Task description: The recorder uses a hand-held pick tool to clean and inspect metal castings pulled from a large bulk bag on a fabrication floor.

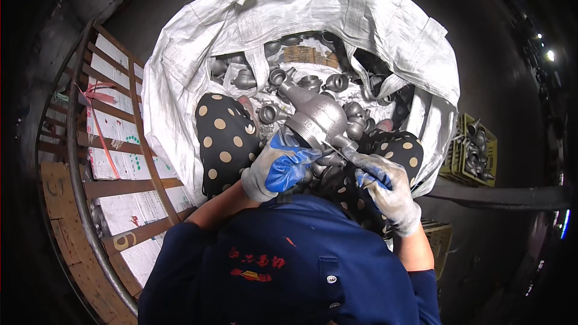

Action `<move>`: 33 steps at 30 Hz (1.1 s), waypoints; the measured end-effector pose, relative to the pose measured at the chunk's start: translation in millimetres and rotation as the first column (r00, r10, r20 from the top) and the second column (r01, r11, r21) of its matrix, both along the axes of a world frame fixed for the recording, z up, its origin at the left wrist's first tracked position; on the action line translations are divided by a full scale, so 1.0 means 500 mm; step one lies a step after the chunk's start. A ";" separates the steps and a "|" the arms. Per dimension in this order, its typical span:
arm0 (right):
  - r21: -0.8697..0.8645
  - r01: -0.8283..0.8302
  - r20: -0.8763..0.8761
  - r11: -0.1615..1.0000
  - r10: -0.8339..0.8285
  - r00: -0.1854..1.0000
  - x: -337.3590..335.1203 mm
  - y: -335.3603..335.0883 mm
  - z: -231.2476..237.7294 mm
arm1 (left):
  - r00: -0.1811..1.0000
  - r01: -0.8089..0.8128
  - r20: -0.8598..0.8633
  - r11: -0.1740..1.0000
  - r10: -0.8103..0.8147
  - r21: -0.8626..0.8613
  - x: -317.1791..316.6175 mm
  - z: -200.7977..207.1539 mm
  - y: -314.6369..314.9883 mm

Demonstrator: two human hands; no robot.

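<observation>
A large grey cast-metal pipe fitting [318, 117], with a rounded body and a narrower neck, is held over my lap, its neck tilted up and to the left. My left hand [276, 167], in a white glove with a blue coated palm, is closed on the fitting's near rim. My right hand [390, 188], gloved alike, is closed with its forefinger stretched toward that rim. A thin pale metal tool [335, 149] runs from its fingers to the fitting's edge; its handle is hidden in the grip. Smaller grey fittings [272, 112] lie just beyond.
A big white woven bag [174, 90] surrounds my knees, its sides folded outward, with several fittings inside. At the left stands a rusty metal rack [90, 189] with white boards. A yellow crate [451, 165] of metal parts sits at the right, beside a dark bar [500, 195].
</observation>
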State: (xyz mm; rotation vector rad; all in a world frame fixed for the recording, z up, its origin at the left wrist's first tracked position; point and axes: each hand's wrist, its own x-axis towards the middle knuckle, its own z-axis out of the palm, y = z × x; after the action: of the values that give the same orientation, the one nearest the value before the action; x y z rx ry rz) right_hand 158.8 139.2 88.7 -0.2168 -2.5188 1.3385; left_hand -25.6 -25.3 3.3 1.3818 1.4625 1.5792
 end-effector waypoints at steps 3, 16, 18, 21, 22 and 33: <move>0.068 0.102 -0.020 0.992 -0.101 0.995 -0.006 -0.020 0.000 | 0.952 -0.003 0.305 1.000 0.010 -0.025 0.009 0.010 -0.006; 0.230 0.191 -0.018 0.954 -0.192 0.981 -0.007 -0.050 -0.015 | 0.968 -0.122 0.223 0.992 0.114 0.023 0.020 -0.013 -0.002; 0.215 0.234 -0.073 0.948 -0.223 0.972 -0.013 -0.053 -0.023 | 0.894 -0.113 0.432 0.993 0.116 -0.033 0.031 0.021 -0.003; 0.216 0.192 -0.030 0.957 -0.190 0.981 -0.016 -0.053 -0.027 | 0.899 -0.085 0.427 0.995 0.096 -0.044 0.026 0.027 -0.006; 0.216 0.192 -0.030 0.957 -0.190 0.981 -0.013 -0.050 -0.028 | 0.975 -0.067 0.212 0.998 0.067 -0.004 0.020 0.023 -0.007; 0.004 0.132 0.020 0.991 -0.132 0.991 -0.011 -0.035 -0.009 | 0.991 -0.081 0.104 0.996 0.085 -0.037 0.015 0.025 -0.011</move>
State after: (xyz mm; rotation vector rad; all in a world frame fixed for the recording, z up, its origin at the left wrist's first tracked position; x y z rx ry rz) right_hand 153.3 121.9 84.3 -0.3910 -2.4752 1.2873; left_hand -18.1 -30.8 16.0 1.2137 1.4926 1.6467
